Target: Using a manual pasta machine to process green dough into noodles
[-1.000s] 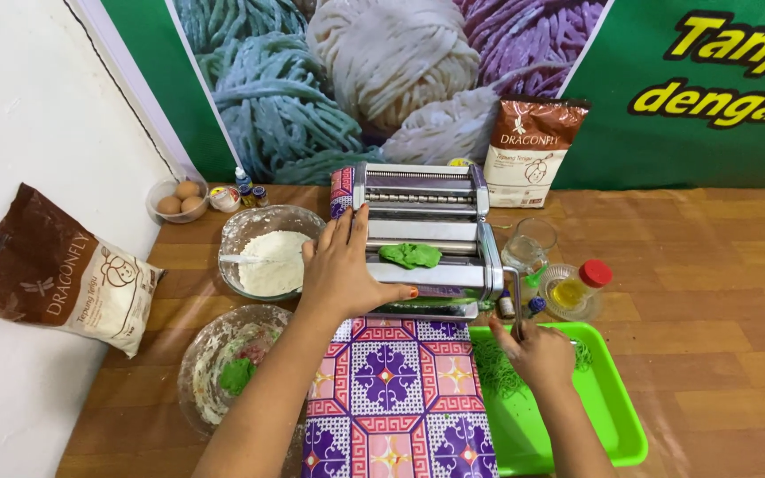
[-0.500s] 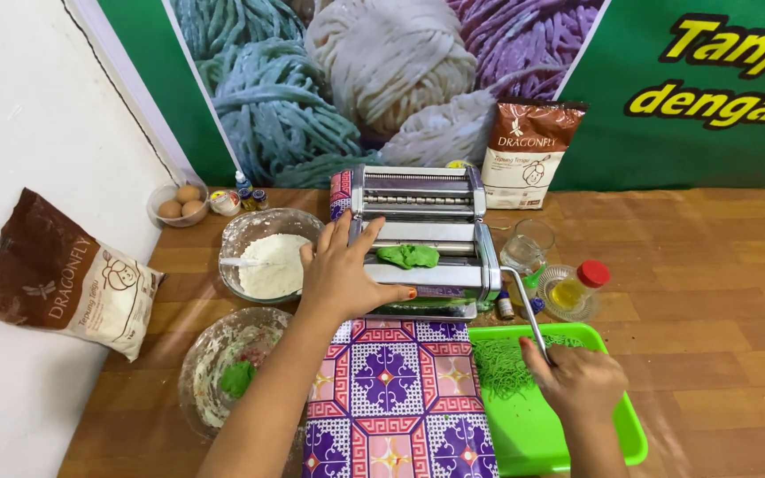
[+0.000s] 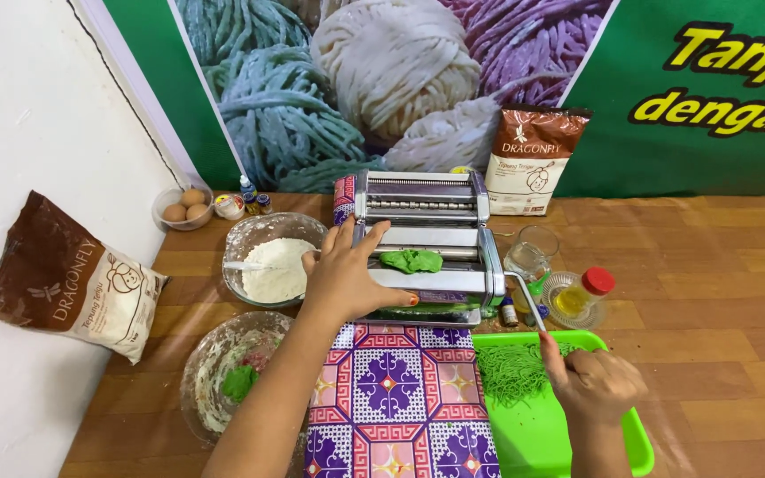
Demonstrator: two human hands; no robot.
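Note:
A silver hand-cranked pasta machine (image 3: pixel 422 212) stands on the wooden floor with a lump of green dough (image 3: pixel 411 260) sitting on its rollers. My left hand (image 3: pixel 347 276) lies flat on the machine's left side, fingers spread. My right hand (image 3: pixel 593 382) is closed around the handle of the crank (image 3: pixel 524 299) at the machine's right, low over a bright green tray (image 3: pixel 608 441). A heap of thin green noodles (image 3: pixel 511 370) lies in the tray just left of that hand.
A patterned purple cloth (image 3: pixel 391 398) lies before the machine. To the left are a glass bowl of flour (image 3: pixel 272 265), a glass bowl with dough scraps (image 3: pixel 227 376), a brown flour bag (image 3: pixel 68 279) and a bowl of eggs (image 3: pixel 183 208). An oil bottle (image 3: pixel 577 296) and a glass (image 3: pixel 529 257) stand at the right.
My right hand has swung the crank handle downward and to the right, toward me. My left hand has stayed on the machine.

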